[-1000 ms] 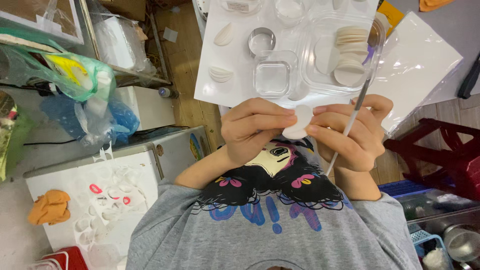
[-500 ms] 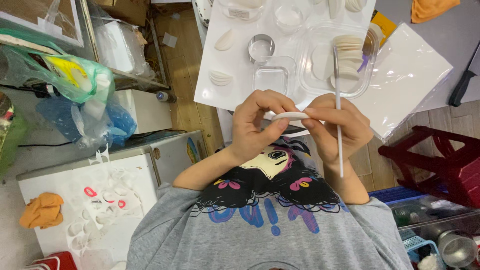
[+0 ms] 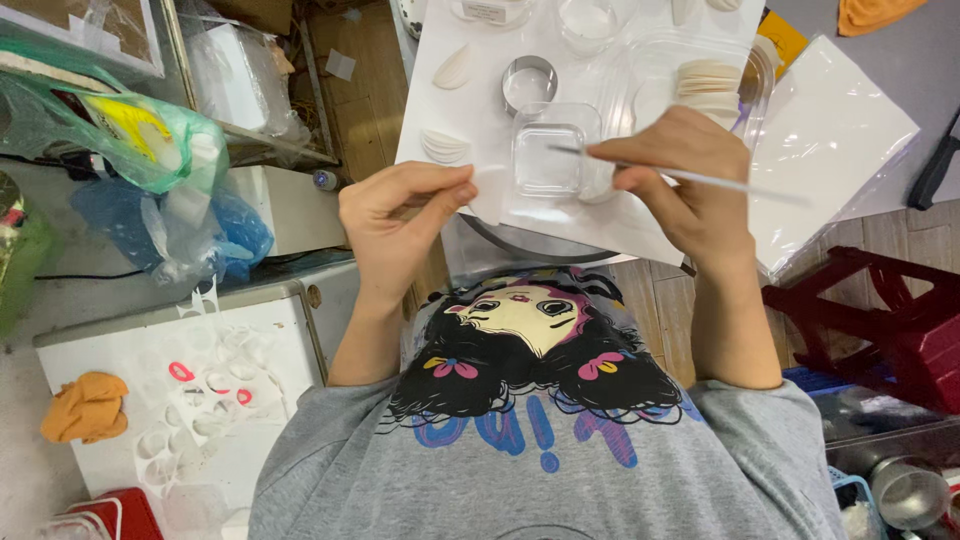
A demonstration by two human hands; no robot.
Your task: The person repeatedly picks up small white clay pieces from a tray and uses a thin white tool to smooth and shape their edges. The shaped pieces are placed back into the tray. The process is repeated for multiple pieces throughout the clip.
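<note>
My left hand (image 3: 400, 215) pinches a thin white dough wrapper (image 3: 487, 180) at its edge, partly hidden by my fingertips. My right hand (image 3: 680, 175) grips a slim white stick (image 3: 720, 181) over the clear square plastic dish (image 3: 548, 158); its tip blurs.

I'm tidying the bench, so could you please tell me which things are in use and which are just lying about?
In use: left hand pinching white wrapper; right hand holding thin stick; square clear dish.

Lying about: metal ring cutter, orange cloth, red stool.
</note>
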